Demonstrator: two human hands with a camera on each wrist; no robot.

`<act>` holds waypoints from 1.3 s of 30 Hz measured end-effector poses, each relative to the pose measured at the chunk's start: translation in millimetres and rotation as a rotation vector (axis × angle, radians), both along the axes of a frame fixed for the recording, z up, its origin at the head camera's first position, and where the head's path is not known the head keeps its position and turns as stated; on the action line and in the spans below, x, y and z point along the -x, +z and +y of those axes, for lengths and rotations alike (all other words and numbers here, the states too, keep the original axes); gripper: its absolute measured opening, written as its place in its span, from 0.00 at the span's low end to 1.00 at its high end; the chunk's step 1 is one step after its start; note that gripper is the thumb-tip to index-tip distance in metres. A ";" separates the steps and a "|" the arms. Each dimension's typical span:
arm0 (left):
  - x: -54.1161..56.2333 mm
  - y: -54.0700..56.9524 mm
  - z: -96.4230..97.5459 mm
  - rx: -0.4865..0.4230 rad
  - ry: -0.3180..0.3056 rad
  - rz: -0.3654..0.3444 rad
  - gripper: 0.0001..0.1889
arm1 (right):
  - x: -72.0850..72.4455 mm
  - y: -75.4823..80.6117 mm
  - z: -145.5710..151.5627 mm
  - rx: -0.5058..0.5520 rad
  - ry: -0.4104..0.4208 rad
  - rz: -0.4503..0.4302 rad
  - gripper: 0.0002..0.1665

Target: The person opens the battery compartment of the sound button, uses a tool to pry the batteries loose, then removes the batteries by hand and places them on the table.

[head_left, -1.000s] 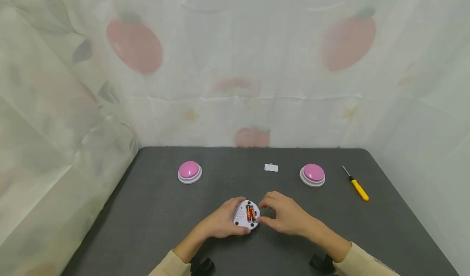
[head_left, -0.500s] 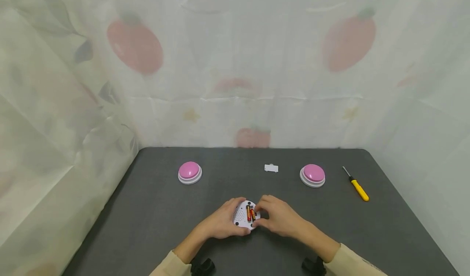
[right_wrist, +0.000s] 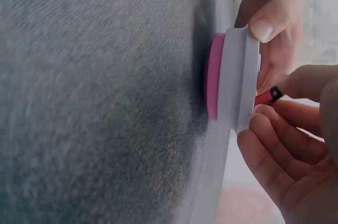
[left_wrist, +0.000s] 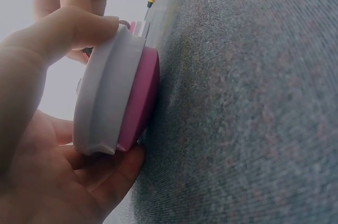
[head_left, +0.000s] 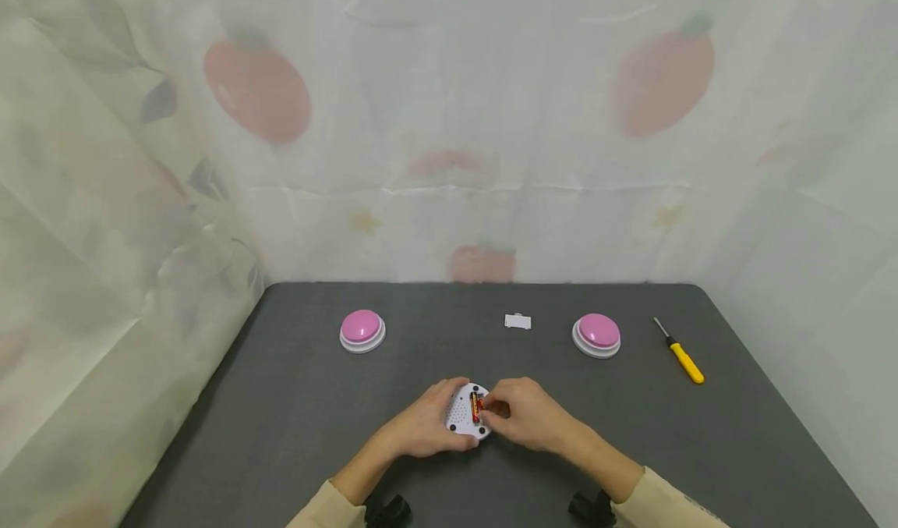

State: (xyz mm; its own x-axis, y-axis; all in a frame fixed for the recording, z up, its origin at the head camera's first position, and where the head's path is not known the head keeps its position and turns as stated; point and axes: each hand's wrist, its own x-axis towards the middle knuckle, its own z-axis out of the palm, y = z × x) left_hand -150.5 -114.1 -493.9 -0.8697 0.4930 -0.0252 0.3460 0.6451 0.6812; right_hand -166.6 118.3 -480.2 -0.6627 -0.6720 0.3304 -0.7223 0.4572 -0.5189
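Observation:
A round white push-button device with a pink dome lies upside down, dome toward the table, its battery compartment facing up. My left hand grips it by the rim, thumb on one side and fingers on the other. One red and black battery lies in the compartment. A second battery sticks up at a tilt, one end raised out of the white base. My right hand pinches that raised battery between thumb and fingers; in the head view those fingers hide most of it.
Two more pink-domed push buttons, a left one and a right one, stand farther back on the dark table. Between them lies a small white battery cover. A yellow-handled screwdriver lies at the right.
My right hand has moved left onto the device, its fingers closing on the right-hand battery, which is now tilted up. The left hand keeps its grip in the same place.

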 end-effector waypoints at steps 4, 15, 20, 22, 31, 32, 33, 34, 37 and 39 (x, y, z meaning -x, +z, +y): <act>0.0 0.0 -0.1 -0.002 0.006 -0.008 0.47 | -0.7 3.0 -2.3 0.004 -0.010 0.022 0.04; 0.7 -1.2 -0.2 0.005 0.017 -0.036 0.47 | 0.6 5.8 7.0 0.017 -0.076 -0.016 0.07; 1.4 -1.2 0.4 0.008 0.021 -0.029 0.48 | 5.1 6.5 13.7 0.020 -0.105 -0.030 0.07; 1.4 -1.7 0.6 0.008 0.020 -0.023 0.48 | 7.4 7.5 16.0 0.026 -0.112 -0.039 0.08; 0.7 -2.8 0.4 0.006 0.022 -0.007 0.48 | 20.1 14.2 23.5 0.074 -0.177 -0.088 0.09; 0.6 -3.2 0.2 0.009 0.022 -0.004 0.48 | 22.1 14.9 24.3 0.085 -0.186 -0.088 0.09; 0.6 -3.5 -0.1 0.012 0.022 0.001 0.48 | 24.0 15.4 25.2 0.097 -0.195 -0.090 0.09; 0.5 -3.7 -0.3 0.015 0.023 0.005 0.48 | 26.1 16.0 25.7 0.109 -0.206 -0.090 0.10; 0.0 -4.6 -0.8 0.023 0.021 0.019 0.48 | 33.5 16.5 28.6 0.155 -0.232 -0.081 0.10; -0.3 -4.6 -1.0 0.023 0.020 0.021 0.48 | 39.0 15.8 30.2 0.193 -0.246 -0.064 0.10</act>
State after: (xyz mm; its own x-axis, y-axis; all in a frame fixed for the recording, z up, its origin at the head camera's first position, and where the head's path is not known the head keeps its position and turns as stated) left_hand -150.1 -115.1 -498.6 -0.8798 0.4750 -0.0179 0.3471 0.6678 0.6585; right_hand -205.6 148.5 -464.4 -0.8213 -0.4179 0.3884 -0.5651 0.5024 -0.6544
